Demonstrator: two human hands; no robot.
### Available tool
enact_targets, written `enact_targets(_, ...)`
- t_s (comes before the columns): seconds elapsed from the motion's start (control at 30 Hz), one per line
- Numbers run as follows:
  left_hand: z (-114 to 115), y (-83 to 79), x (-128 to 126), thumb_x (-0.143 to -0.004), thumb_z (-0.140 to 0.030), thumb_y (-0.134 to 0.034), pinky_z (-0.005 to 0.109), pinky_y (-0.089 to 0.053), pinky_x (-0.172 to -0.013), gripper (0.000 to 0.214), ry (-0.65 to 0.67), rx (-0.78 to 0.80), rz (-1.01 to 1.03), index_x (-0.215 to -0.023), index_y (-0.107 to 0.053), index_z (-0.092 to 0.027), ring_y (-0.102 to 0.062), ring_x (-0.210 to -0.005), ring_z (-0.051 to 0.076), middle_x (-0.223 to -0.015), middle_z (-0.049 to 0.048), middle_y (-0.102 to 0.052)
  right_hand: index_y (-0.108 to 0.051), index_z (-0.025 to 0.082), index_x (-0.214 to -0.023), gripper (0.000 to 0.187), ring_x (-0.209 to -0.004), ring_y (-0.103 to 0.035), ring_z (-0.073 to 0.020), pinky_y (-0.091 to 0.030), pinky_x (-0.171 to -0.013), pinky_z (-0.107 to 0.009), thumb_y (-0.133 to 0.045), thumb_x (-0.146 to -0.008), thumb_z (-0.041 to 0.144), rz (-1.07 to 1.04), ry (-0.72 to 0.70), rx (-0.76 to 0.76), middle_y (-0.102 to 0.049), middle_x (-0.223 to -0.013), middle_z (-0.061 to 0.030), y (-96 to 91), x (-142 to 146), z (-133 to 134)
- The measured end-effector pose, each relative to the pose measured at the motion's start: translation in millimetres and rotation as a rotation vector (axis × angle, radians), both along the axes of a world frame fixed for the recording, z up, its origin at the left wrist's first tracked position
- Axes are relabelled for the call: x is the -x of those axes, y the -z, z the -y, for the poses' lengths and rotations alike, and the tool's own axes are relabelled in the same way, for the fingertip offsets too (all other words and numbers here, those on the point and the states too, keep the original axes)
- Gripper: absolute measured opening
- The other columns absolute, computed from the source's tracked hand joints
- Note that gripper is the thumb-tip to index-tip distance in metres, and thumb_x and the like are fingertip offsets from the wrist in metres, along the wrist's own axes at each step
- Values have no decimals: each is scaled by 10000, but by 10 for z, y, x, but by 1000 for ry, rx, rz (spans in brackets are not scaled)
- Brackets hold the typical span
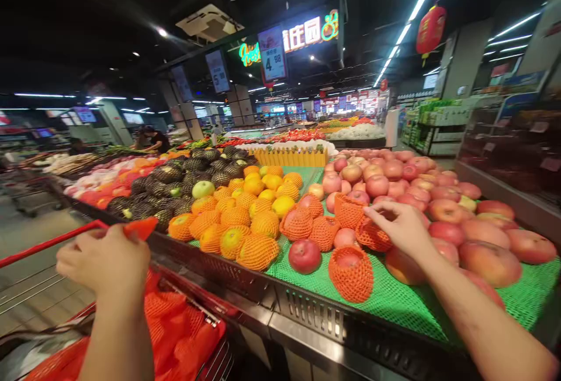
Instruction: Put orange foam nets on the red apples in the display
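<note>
My right hand (pixel 401 226) reaches over the apple side of the stand. Its thumb and index finger pinch the edge of an orange foam net sleeve (pixel 349 211). Right below those fingers lies another apple in a foam net (pixel 372 235). At the front, one netted apple (pixel 350 274) and a bare red apple (pixel 305 256) rest on the green mesh liner (pixel 394 299). Above the cart, my left hand (pixel 107 261) is closed, with an orange-red piece (pixel 141 227) sticking out past its fingers; I cannot tell what it is. A red plastic bag (pixel 175 328) hangs below it.
Netted oranges (pixel 236 217) and dark netted fruit (pixel 166 179) fill the stand's left part. Bare apples (pixel 442 211) are heaped at right. The stand's black rim (pixel 315 311) runs along the front. A red-handled shopping cart (pixel 48 243) stands at left. People (pixel 155 140) are farther back.
</note>
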State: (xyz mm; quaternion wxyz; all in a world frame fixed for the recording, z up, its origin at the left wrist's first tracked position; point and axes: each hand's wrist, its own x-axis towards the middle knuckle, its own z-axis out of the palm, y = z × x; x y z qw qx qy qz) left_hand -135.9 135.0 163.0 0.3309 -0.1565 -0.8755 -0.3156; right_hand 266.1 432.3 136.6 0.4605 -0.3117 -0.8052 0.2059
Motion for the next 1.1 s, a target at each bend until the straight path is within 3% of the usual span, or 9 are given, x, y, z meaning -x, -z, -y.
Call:
enact_targets(0.1, -710, -383, -812, -908, -396, -539, 706, -441, -982, 273, 240, -103, -368, -1077, -692, -247, -507, -1240, 475, -1260, 146, -623, -782, 181, -1022, 334, -883, -744, -267, -573, -791, -385, -605, -919, 445, -4, -1, -134, -785, -992, -78, -27, 20, 85)
enact_targets(0.17, -1351, -477, -1467, -938, -234, -494, 616, -492, -942, 262, 590, 3, -558, -1089, -704, -196, -564, -1122, 396, -1154, 166, -657, -721, 188, -1234, 361, -1180, -676, -288, -530, -1027, -459, -567, -963, 370, -31, -30, -299, -712, -1281, -102, -51, 22, 119)
enact_targets(0.23, -1973, -432, -2068, -947, -142, -474, 553, -514, -932, 275, 989, 178, -611, -1105, -697, -171, -563, -1117, 362, -1167, 164, -670, -644, 185, -1352, 399, -1340, -573, -274, -442, -1159, -483, -509, -999, 314, -81, -39, -415, -623, -1419, -114, -63, 8, 103)
enact_targets(0.37, -2701, -178, -2708, -913, -79, -502, 475, -499, -1037, 329, 1271, 148, -549, -1214, -620, -143, -515, -1240, 323, -1311, 169, -607, -561, 151, -1415, 462, -1309, -594, -301, -468, -1131, -532, -487, -973, 262, -141, 111, -347, -611, -1429, -149, -35, -59, -61)
enact_targets(0.53, -2733, 56, -2610, -949, -148, -485, 531, -395, -1155, 307, 1419, -172, -405, -1248, -548, -173, -437, -1347, 316, -1383, 167, -507, -716, 164, -1036, 236, -827, -713, -254, -606, -702, -389, -596, -870, 281, -194, 139, -91, -754, -1025, -120, -4, -85, -157)
enact_targets(0.63, -2716, 96, -2512, -929, -364, -599, 538, -439, -1106, 434, 1430, -419, -180, -1294, -472, -167, -481, -1317, 326, -1355, 190, -487, -680, 180, -900, 203, -766, -696, -216, -600, -661, -331, -695, -832, 370, -368, 90, 13, -729, -907, -81, 0, -25, -80)
enact_targets(0.8, -2804, 88, -2497, -944, -435, -556, 361, -552, -787, 250, 1632, -218, 124, -982, -642, -204, -672, -862, 216, -1019, 73, -701, -605, 207, -999, 287, -924, -691, -224, -617, -690, -309, -706, -765, 337, -442, -96, 123, -688, -1057, -74, 29, 49, -3)
enact_targets(1.0, -2834, 97, -2463, -981, -416, -512, 380, -503, -822, 323, 1678, -174, 27, -860, -712, -192, -661, -864, 238, -903, 65, -742, -596, 205, -864, 397, -801, -601, -190, -557, -625, -279, -637, -832, 599, -380, -99, 195, -641, -890, -54, 59, 40, -136)
enact_targets(1.1, -2853, 120, -2465, -980, -342, -497, 376, -505, -856, 268, 1678, -138, -36, -941, -716, -191, -677, -932, 244, -1004, 77, -759, -574, 197, -824, 480, -745, -552, -170, -518, -584, -257, -624, -807, 674, -389, -130, 263, -596, -806, -33, 67, 51, -185)
